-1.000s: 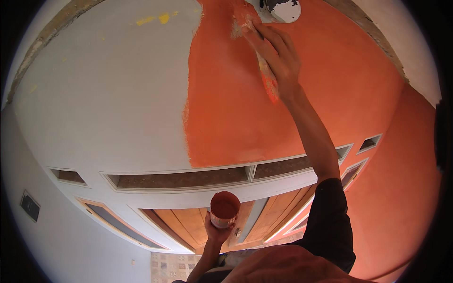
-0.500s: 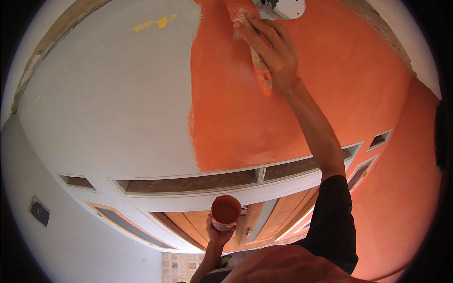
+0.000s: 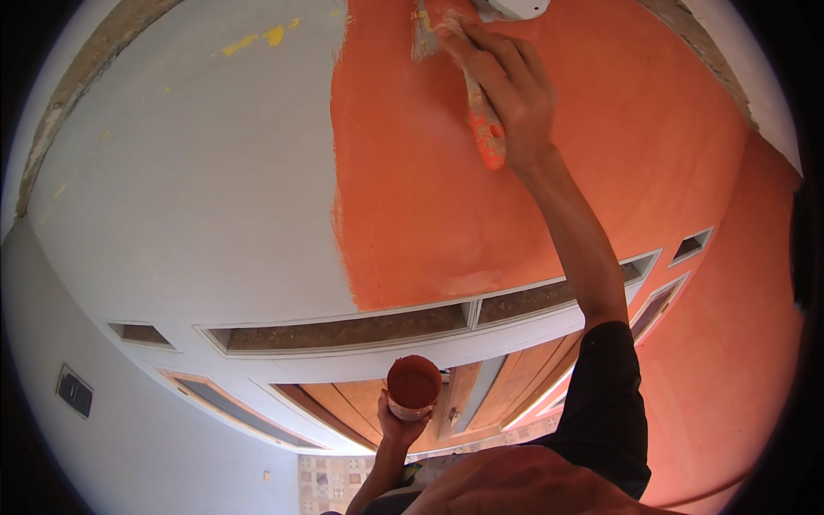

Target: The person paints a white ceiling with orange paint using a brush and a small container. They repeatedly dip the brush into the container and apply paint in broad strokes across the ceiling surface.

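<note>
My right hand (image 3: 511, 81) is raised high and closed round a paint-smeared paintbrush (image 3: 486, 129). Its handle end is orange and points down, while the bristle end lies up against the wall near the top edge of the view. Orange paint (image 3: 412, 206) covers the wall's middle and right; to the left the wall (image 3: 206, 172) is pale grey, and the border between is ragged. Low in the middle, my left hand (image 3: 402, 425) holds a paint pot (image 3: 415, 382) from below, upright, with reddish-orange paint inside.
A white round fixture (image 3: 519, 7) sits at the top, right of the brush. Below the paint runs a long recessed vent opening (image 3: 343, 333) with a white frame, above wooden doors (image 3: 506, 395). Yellow patches (image 3: 273, 36) mark the grey wall. Patterned floor tiles (image 3: 330, 481) show at the bottom.
My right hand and the brush have shifted slightly to the right against the wall. The view has turned a little. My left hand still holds the pot in nearly the same place.
</note>
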`<act>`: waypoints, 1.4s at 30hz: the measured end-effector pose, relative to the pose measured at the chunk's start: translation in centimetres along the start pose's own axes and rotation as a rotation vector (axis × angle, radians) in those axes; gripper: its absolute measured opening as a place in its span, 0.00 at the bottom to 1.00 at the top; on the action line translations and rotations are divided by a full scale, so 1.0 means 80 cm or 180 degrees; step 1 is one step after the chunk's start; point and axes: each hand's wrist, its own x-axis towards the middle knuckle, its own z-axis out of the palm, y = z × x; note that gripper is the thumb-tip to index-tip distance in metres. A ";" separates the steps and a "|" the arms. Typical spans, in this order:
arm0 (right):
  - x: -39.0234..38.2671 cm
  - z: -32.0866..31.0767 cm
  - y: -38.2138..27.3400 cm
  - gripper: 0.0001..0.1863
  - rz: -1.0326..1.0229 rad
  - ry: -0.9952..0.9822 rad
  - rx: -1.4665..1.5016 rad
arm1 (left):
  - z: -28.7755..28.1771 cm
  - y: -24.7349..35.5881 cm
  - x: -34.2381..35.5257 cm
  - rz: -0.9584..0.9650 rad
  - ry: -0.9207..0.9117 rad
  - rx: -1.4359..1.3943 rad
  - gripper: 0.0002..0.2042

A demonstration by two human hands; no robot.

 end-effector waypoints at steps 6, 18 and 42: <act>0.001 -0.012 -0.007 0.26 0.0102 -0.0112 -0.0015 | 0.001 -0.004 -0.002 0.0064 0.0022 0.0028 0.40; -0.001 -0.047 -0.007 0.28 0.0457 -0.0605 0.0179 | 0.003 -0.014 -0.007 -0.0055 -0.0034 -0.0115 0.40; 0.021 -0.111 -0.004 0.23 0.0842 -0.1158 -0.0073 | 0.002 -0.019 -0.018 0.0059 0.0094 -0.0009 0.40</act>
